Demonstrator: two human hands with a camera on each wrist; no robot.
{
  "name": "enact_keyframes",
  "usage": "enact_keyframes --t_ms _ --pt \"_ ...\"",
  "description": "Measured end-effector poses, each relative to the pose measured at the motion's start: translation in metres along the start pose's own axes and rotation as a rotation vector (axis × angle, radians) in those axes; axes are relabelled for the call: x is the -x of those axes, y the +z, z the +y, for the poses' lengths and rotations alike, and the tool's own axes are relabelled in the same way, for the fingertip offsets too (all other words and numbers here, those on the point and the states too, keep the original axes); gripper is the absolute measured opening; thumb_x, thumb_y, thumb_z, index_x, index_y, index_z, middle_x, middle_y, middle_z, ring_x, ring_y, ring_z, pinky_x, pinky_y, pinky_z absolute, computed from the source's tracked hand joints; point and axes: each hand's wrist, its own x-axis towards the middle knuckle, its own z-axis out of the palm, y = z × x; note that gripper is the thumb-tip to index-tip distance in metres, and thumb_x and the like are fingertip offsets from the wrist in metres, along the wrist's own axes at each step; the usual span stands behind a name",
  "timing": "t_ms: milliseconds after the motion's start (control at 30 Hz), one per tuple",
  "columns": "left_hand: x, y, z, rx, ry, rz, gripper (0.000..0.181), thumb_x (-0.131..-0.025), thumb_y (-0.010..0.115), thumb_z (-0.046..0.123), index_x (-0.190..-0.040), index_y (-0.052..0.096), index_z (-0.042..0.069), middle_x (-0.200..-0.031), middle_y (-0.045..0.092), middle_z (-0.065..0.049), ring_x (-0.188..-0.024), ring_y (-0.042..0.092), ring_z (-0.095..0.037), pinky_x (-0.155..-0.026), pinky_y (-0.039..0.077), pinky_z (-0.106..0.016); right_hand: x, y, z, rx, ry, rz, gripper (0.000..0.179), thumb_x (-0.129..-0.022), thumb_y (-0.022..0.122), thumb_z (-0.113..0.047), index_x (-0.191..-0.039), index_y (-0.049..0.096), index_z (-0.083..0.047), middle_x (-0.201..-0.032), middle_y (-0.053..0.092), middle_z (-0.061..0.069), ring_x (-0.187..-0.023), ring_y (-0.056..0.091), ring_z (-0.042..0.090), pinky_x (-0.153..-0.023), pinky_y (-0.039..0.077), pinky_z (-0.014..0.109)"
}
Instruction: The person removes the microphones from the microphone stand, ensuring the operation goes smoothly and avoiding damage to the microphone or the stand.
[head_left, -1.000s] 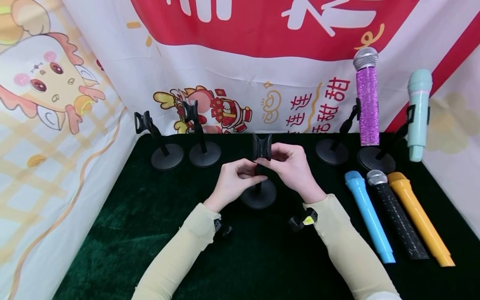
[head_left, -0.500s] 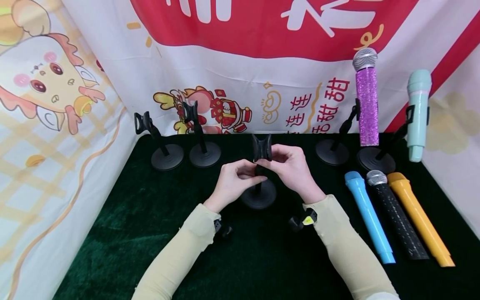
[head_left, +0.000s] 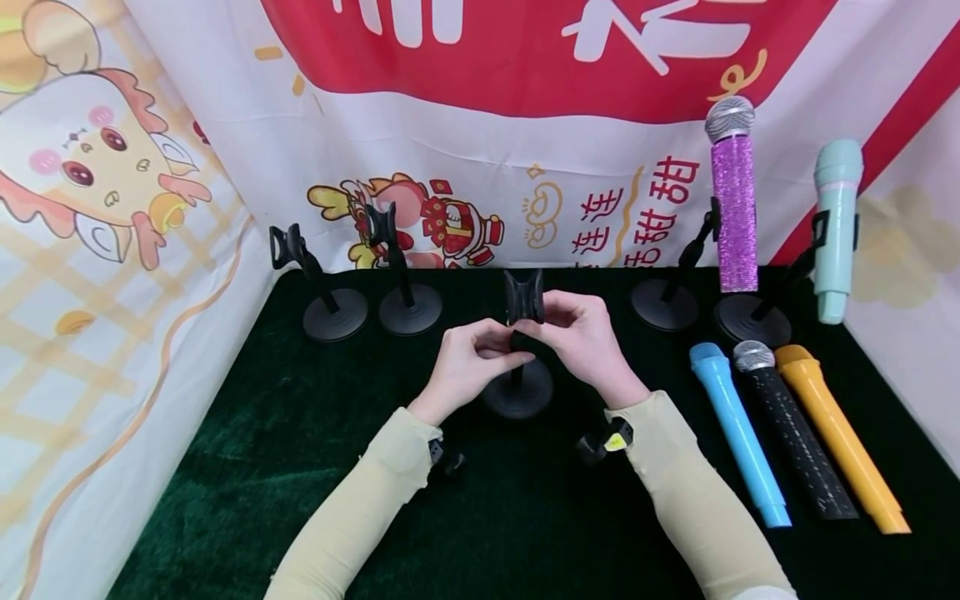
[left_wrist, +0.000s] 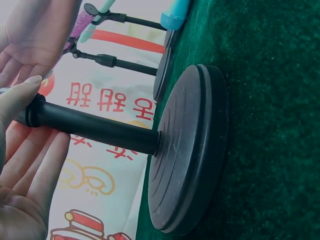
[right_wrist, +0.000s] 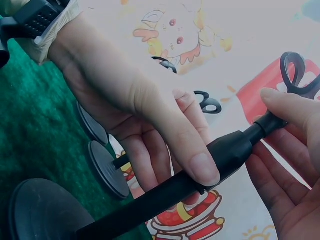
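A black desktop microphone stand (head_left: 522, 392) with a round base stands upright on the green cloth, its clip holder (head_left: 524, 297) holding no microphone. My left hand (head_left: 474, 363) pinches the collar (right_wrist: 227, 155) partway up the pole, between thumb and fingers. Just above it, my right hand (head_left: 581, 333) pinches the thin neck (right_wrist: 262, 127) below the clip. In the left wrist view, the round base (left_wrist: 182, 155) lies flat on the cloth, and the pole (left_wrist: 100, 126) runs from it into my left fingers. The right fingertips are partly hidden behind the clip in the head view.
Two stands with bare clips, a left one (head_left: 333, 314) and its neighbour (head_left: 410, 308), are at the back left. At the back right, stands hold a purple glitter microphone (head_left: 736, 212) and a mint one (head_left: 838, 229). Blue (head_left: 740, 433), black (head_left: 795, 433) and yellow (head_left: 843, 442) microphones lie on the right.
Both hands keep their hold on the stand in nearly the same place. The right hand and wrist have sunk very slightly; the other stands and microphones have not moved.
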Motion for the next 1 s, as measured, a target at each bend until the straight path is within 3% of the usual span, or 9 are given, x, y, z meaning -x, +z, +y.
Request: enact_keyframes --t_ms 200,467,767,1000 --pt "0.0 0.001 0.001 0.001 -0.006 -0.007 0.027 -0.089 0.082 0.017 -0.11 0.073 0.003 -0.102 0.074 -0.003 -0.087 0.074 -0.016 -0.077 0.061 -0.032 0.001 -0.001 0.002 0.0 0.002 0.0 0.012 -0.088 0.077 0.004 -0.099 0.074 0.009 -0.089 0.074 0.015 -0.082 0.07 0.013 -0.079 0.059 0.028" --pt "0.0 0.001 0.001 0.003 -0.009 -0.011 0.023 -0.089 0.082 0.017 -0.109 0.074 0.009 -0.103 0.074 -0.003 -0.088 0.074 -0.016 -0.078 0.061 -0.032 -0.003 -0.004 0.033 0.004 0.006 0.0 0.013 -0.088 0.079 0.002 -0.101 0.076 0.003 -0.092 0.075 0.013 -0.083 0.07 0.016 -0.078 0.059 0.029" --pt "0.0 0.001 0.0 0.007 -0.002 -0.008 0.023 -0.089 0.082 0.018 -0.107 0.074 0.007 -0.102 0.074 -0.006 -0.087 0.074 -0.017 -0.077 0.061 -0.033 -0.001 -0.004 0.041 -0.01 -0.013 -0.015 0.011 -0.089 0.08 -0.006 -0.1 0.078 -0.004 -0.092 0.075 0.005 -0.086 0.071 0.023 -0.079 0.059 0.033" --pt "0.001 -0.001 0.001 0.005 -0.006 0.003 0.022 -0.088 0.083 0.019 -0.105 0.074 0.007 -0.101 0.074 -0.006 -0.086 0.074 -0.017 -0.077 0.061 -0.033 -0.001 -0.002 0.045 -0.031 -0.02 -0.032 0.011 -0.09 0.08 -0.008 -0.101 0.078 -0.006 -0.094 0.075 0.007 -0.089 0.071 0.026 -0.08 0.06 0.036"
